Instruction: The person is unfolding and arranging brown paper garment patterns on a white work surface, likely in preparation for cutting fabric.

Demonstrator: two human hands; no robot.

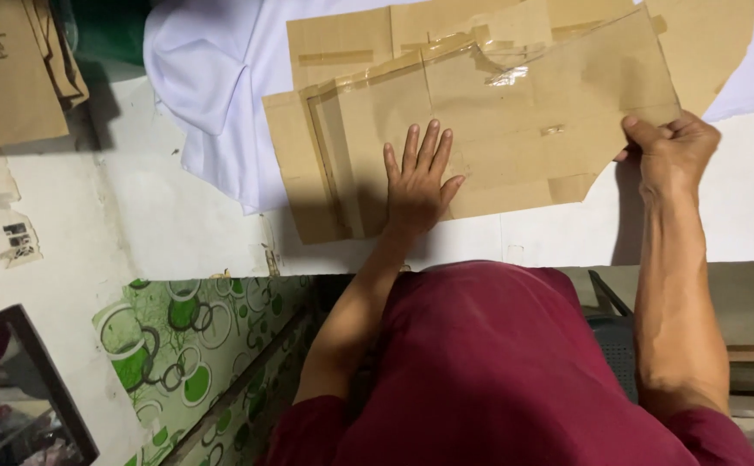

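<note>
Nearest to camera: maroon shirt (489,371) fills the near centre; both my forearms reach away from it over the edge of the white worktable (161,216).
Left hand (418,177): flat, palm down, fingers spread and straight, gripping nothing. It presses on the near-left part of the cardboard pattern piece (498,121).
Right hand (672,147): fingers curled shut on the right corner of that same pattern piece, thumb on top, the corner pinched between thumb and fingers.
Pattern piece, position: lies on the far centre of the table, tilted so its right end sits farther away. It is brown, patched with strips of clear tape, and one crumpled bit of tape (508,76) shines near its far edge.
Under it: a second cardboard sheet (342,39) shows beyond the far and left edges, and white fabric (208,95) lies beneath both, spilling out to the left.
Far right: another brown cardboard shape (713,43) overlaps the fabric.
Far left: more cardboard pieces (10,73), one with handwriting.
Near left: green cloth with ring print (191,345) hangs below the table edge.
Progress, my judgement: pattern laid on the fabric and being held and squared up. No chalk line, no cut and no marking tool visible, so tracing and cutting look not yet done.
Uncertain: cannot tell whether the pattern edge is aligned with a fabric fold; it is hidden.
</note>
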